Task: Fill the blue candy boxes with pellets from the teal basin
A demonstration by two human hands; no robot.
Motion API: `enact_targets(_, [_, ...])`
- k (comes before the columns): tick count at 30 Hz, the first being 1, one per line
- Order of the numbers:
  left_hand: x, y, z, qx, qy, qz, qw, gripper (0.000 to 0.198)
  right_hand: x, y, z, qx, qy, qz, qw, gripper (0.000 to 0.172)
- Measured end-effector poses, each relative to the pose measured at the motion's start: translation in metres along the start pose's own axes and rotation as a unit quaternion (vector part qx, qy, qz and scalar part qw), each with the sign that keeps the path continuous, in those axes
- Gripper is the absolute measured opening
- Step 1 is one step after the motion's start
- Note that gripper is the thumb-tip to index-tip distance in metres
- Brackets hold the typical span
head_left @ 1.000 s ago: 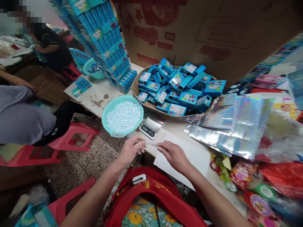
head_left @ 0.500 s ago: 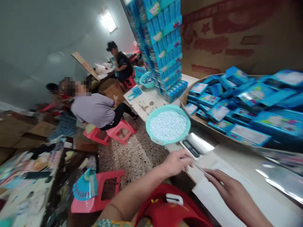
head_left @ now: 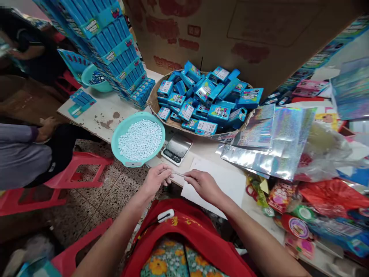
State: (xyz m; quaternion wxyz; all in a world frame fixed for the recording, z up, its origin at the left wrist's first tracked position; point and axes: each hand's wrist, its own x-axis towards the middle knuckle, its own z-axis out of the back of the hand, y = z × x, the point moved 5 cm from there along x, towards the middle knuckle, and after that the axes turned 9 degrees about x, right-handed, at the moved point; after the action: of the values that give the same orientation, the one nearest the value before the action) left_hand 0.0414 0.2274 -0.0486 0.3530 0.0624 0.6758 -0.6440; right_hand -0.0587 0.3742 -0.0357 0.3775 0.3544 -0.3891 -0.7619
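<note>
My left hand (head_left: 158, 178) is closed in a pinch just past the table's front edge, with a thin greyish stick-like thing (head_left: 179, 174) at its fingertips. The other end of this thin thing is pinched by my right hand (head_left: 203, 185), above white paper (head_left: 227, 184). What kind of thing it is, I cannot make out. Nearest to my hands on the table are a small digital scale (head_left: 178, 148) with a bare metal plate and, to its left, a turquoise basin (head_left: 115, 142) filled with small pale pellets.
Behind the scale, a cut-down cardboard box (head_left: 155, 107) holds many blue small boxes. Tall stacks of blue packs (head_left: 115, 54) rise at the back left. Shiny silver sheets (head_left: 259, 154) and assorted packets (head_left: 282, 196) lie right. A seated person (head_left: 23, 154) and red stools (head_left: 83, 169) are left.
My view has swung to the right, so the basin and blue boxes now appear further left and the right side of the table shows. Both hands still hold the thin thing between them.
</note>
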Motion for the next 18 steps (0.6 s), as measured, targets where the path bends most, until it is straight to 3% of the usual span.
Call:
enact_targets(5, [0.006,0.007,-0.019,0.048,0.046,-0.022,0.998,0.027,-0.003,-0.005,-0.003,0.03,-0.002,-0.006,1.0,0.022])
enact_targets(10, [0.008,0.019,-0.04,0.115,0.08,-0.04,0.989,0.022,-0.014,-0.028,-0.017,0.202,0.003,-0.06,0.978,0.027])
enact_targets(15, [0.032,0.042,-0.077,0.145,0.166,-0.026,0.975,0.036,-0.043,-0.089,-0.028,0.312,-0.052,-0.15,0.937,0.028])
enact_targets(16, [0.043,0.046,-0.085,0.173,0.16,-0.035,0.971,0.041,-0.053,-0.106,-0.026,0.317,-0.085,-0.164,0.93,0.03])
enact_targets(18, [0.07,0.055,-0.096,0.28,0.096,-0.066,0.953,0.046,-0.079,-0.141,-0.014,0.275,-0.193,-0.188,0.923,0.033])
